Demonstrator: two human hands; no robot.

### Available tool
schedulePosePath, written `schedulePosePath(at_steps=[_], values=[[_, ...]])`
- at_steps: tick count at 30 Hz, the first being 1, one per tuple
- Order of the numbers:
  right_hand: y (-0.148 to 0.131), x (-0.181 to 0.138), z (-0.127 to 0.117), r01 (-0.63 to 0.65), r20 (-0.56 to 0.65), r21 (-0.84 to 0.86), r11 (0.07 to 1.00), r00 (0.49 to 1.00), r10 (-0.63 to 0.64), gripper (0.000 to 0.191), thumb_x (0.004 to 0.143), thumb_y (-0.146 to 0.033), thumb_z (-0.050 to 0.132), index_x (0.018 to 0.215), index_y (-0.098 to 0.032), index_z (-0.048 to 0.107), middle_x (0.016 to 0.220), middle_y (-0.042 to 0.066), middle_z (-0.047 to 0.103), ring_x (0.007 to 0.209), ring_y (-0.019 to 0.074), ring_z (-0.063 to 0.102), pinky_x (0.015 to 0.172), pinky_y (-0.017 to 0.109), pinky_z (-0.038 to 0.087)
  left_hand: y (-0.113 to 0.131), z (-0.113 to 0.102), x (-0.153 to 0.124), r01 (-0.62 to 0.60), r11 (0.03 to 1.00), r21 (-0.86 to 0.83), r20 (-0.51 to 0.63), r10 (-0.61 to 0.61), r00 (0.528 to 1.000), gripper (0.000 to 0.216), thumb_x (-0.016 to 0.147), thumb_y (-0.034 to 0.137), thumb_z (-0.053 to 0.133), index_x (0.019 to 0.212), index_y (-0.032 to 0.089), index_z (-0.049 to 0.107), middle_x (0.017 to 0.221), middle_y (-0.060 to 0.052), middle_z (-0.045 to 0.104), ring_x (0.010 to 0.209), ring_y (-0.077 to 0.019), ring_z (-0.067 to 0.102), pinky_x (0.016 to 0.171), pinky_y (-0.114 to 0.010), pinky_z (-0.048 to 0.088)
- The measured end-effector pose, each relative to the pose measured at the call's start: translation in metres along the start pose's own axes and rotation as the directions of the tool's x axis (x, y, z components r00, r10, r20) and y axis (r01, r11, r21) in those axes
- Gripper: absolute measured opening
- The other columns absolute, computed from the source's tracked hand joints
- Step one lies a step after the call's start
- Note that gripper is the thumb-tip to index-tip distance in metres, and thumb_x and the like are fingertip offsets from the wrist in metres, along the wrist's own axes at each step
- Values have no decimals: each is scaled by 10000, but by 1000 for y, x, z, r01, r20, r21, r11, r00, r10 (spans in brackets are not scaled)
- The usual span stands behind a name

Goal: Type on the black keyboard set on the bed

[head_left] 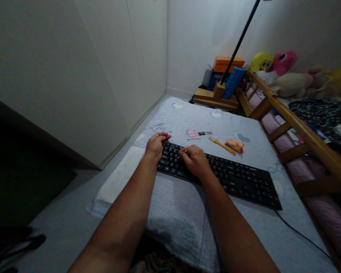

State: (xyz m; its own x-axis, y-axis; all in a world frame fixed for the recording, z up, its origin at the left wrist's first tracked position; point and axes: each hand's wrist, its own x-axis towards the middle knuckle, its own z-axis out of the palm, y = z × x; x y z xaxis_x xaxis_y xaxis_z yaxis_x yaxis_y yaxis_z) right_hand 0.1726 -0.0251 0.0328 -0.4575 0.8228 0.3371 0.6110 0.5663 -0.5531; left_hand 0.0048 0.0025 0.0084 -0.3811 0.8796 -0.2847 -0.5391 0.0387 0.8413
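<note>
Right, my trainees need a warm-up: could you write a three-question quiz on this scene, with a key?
1. Multiple choice: what lies nearest the yellow-handled brush?
a) white flat sheet
b) orange crumpled cloth
c) blue ribbed roller

2. True or false: a thin black cable runs from the right end of the long black keyboard.

3. Fill in: the person's ___ hand pinches a thin white stick over the keys.

Key: 1. b; 2. true; 3. right, the right hand.

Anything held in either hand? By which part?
Right hand: apparently a thin white stick, pinched; which part is too small to tell. Left hand: at the left end of the keyboard; grip unclear.
</note>
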Motion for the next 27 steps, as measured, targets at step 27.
schedulePosePath(at_steps=[27], values=[[-7, 0, 7, 26, 29, 25, 999, 999, -27, 152, 852, -204, 553, 816, -195, 701, 794, 46, 670, 800, 176, 558, 764, 296, 411, -2, -2, 3, -15, 1000, 3, 15, 15, 1000, 176, 611, 40, 506, 727, 148, 585, 705, -36, 657, 696, -111, 603, 740, -247, 443]])
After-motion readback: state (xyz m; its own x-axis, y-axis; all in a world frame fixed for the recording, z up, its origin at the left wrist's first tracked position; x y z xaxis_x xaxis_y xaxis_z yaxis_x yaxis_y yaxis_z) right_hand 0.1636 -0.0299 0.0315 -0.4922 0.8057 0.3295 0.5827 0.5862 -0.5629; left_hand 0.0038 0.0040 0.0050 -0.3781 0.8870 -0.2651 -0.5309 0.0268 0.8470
